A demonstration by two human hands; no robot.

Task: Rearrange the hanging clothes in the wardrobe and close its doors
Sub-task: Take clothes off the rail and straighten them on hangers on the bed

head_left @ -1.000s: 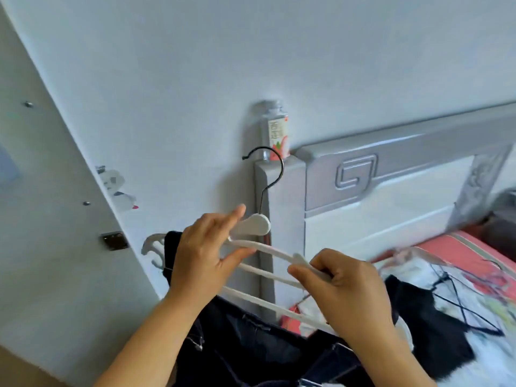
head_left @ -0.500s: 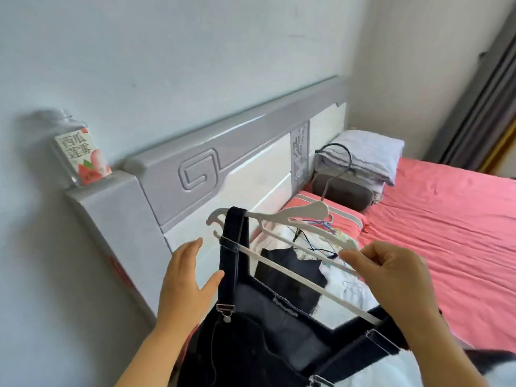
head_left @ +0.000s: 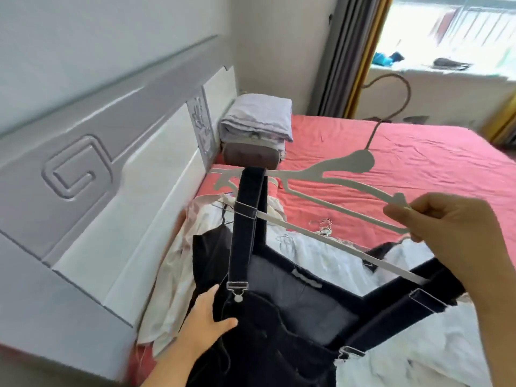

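A white plastic hanger (head_left: 329, 174) with a dark hook hangs tilted over the bed, carrying black denim dungarees (head_left: 279, 325) by their straps. My right hand (head_left: 452, 236) pinches the hanger's right end. My left hand (head_left: 206, 319) grips the bib's left edge below the strap buckle. One strap loops over the hanger's left arm; the other runs under my right hand. The wardrobe is out of view.
A pink-sheeted bed (head_left: 405, 163) lies ahead, with a pile of white and black clothes (head_left: 301, 247) on its near side. A grey and white headboard (head_left: 111, 169) runs along the left. Folded grey bedding (head_left: 257, 118) sits on a pillow. Curtains and a window (head_left: 446, 32) are at the far right.
The view has swung right from the wall and bedpost toward the bed. My left hand has let go of the hanger and dropped to the bib. The right hand keeps its hold.
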